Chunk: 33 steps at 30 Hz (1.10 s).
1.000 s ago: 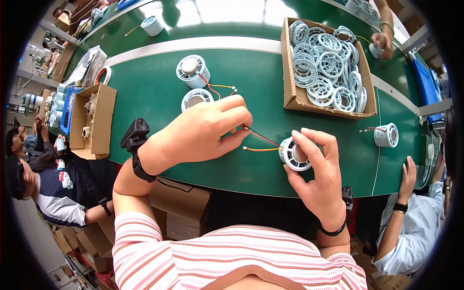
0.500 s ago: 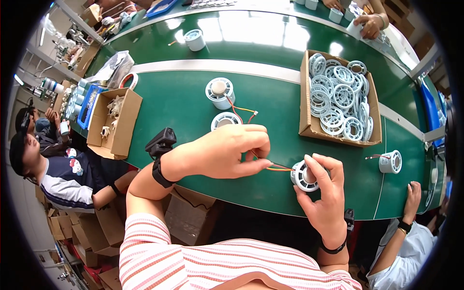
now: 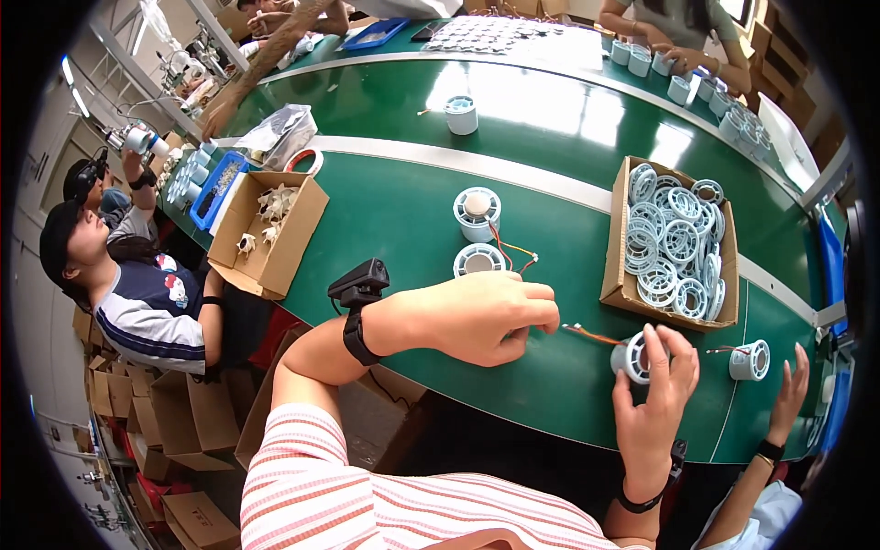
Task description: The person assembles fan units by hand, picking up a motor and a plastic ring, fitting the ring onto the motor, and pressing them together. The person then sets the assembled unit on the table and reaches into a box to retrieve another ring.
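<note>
My right hand [image 3: 658, 390] grips a small light-blue cylindrical fan housing [image 3: 629, 359] between thumb and fingers, its slotted ring face turned toward the palm. Red and yellow wires [image 3: 594, 336] stick out leftward from it, ending in a small connector. Just left of that connector, my left hand [image 3: 490, 321] hovers over the table with its fingers curled and nothing visible in them. Beyond the left hand stand two similar housings, one with a pale round centre [image 3: 477, 205] and trailing wires, the nearer one [image 3: 478, 259] partly covered by the hand.
A cardboard box [image 3: 621, 295] of light-blue slotted rings stands right of centre; another box [image 3: 307, 225] with cream-coloured parts is at left. One wired housing [image 3: 750, 360] lies at right, near a co-worker's hand [image 3: 789, 394]. Another housing [image 3: 461, 115] stands beyond the pale strip.
My left hand has come off the wires, whose connector end now hangs loose. My right hand still holds the housing. The whole view has shifted, showing more of the far table.
</note>
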{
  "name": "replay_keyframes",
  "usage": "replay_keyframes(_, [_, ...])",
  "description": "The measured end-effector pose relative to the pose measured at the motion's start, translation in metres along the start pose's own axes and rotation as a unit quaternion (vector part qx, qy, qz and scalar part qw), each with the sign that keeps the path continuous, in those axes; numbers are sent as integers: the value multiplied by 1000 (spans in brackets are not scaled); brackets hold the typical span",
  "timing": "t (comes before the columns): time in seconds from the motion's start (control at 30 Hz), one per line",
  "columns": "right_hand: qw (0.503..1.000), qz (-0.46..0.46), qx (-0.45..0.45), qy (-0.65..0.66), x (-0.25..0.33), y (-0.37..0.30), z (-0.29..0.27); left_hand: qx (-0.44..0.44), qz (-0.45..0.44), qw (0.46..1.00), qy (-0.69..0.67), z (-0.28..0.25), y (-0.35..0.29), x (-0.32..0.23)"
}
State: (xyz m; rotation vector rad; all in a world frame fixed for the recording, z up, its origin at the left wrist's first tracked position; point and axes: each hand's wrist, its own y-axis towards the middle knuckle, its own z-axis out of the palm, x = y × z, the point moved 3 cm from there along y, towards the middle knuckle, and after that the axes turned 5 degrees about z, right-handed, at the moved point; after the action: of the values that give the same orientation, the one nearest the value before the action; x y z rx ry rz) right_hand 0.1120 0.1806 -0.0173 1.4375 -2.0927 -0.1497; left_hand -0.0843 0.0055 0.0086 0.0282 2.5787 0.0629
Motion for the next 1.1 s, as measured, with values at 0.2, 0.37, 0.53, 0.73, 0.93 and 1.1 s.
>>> replay_keyframes(0.2, [990,23,-29,-133,-48,0,-17,-343,0,938,-51,-47,-21,2])
replay_keyframes(0.37, [985,49,-37,-163,-84,-1,-31,-336,-209,914,85,-51,-40,-7])
replay_keyframes(0.53, [987,85,-61,-122,-116,0,-44,-238,-230,917,224,-21,-37,-8])
replay_keyframes(0.73, [974,116,-101,-168,-154,6,-67,-178,-160,968,79,-18,-40,-11])
replay_keyframes(0.93, [984,-14,-97,-147,-101,70,-74,-128,-96,986,44,-2,-19,-22])
replay_keyframes(1.1, [979,-77,-68,-176,-90,115,-40,-117,-4,987,113,21,7,-12])
